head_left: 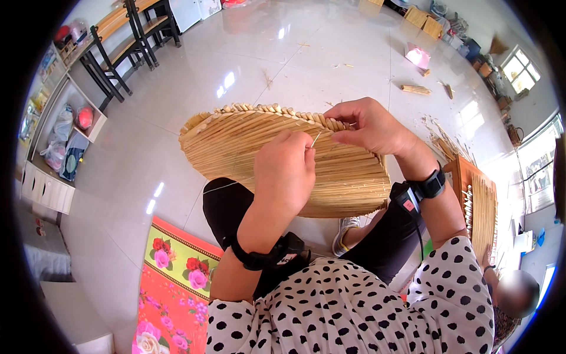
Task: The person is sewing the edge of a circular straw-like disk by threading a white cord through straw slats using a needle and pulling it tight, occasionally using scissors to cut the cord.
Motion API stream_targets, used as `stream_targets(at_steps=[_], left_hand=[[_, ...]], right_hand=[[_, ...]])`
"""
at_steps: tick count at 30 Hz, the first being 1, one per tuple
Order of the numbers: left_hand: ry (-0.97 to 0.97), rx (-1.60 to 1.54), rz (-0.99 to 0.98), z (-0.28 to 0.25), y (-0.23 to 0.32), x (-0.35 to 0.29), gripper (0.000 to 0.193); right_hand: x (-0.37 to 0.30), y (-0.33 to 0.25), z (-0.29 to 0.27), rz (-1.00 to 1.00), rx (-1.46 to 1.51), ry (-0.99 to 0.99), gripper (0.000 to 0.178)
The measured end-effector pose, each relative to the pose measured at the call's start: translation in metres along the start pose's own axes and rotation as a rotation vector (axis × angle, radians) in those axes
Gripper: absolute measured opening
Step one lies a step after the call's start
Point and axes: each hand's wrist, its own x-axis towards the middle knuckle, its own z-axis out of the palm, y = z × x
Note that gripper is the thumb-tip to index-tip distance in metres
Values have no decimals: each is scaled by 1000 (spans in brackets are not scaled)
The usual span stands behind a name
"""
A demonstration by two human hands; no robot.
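Observation:
A flat, rounded mat of straw stalks [236,144] rests tilted across my knees. Its stalks lie side by side, and a plaited rim [277,109] runs along the far edge. My left hand [286,168] is closed over the mat's middle, pinching a thin, pale needle-like piece [316,139]; whether it is a needle or a sliver of straw I cannot tell. At the right part of the rim, my right hand [368,125] grips the plait between thumb and fingers. The left fingertips are mostly hidden behind the fist.
Stalk bundles [416,89] and loose straw [442,138] lie on the tiled floor. At right, another person [507,295] is beside a wooden frame [457,177] with stalks. A floral mat [171,295] lies left of my legs. Chairs [118,50] and shelves [53,135] stand farther left.

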Motion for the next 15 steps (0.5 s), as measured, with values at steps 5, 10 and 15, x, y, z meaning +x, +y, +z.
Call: stream_targets(at_steps=[5, 10, 15], left_hand=[[-49, 114, 53, 3, -2, 2, 7], [45, 206, 159, 14, -11, -3, 15], [100, 228, 210, 26, -15, -8, 26]], right_hand=[[-2, -1, 1, -23, 4, 5, 34], [0, 1, 1, -31, -9, -20, 38], [-2, -6, 0, 8, -83, -10, 37]])
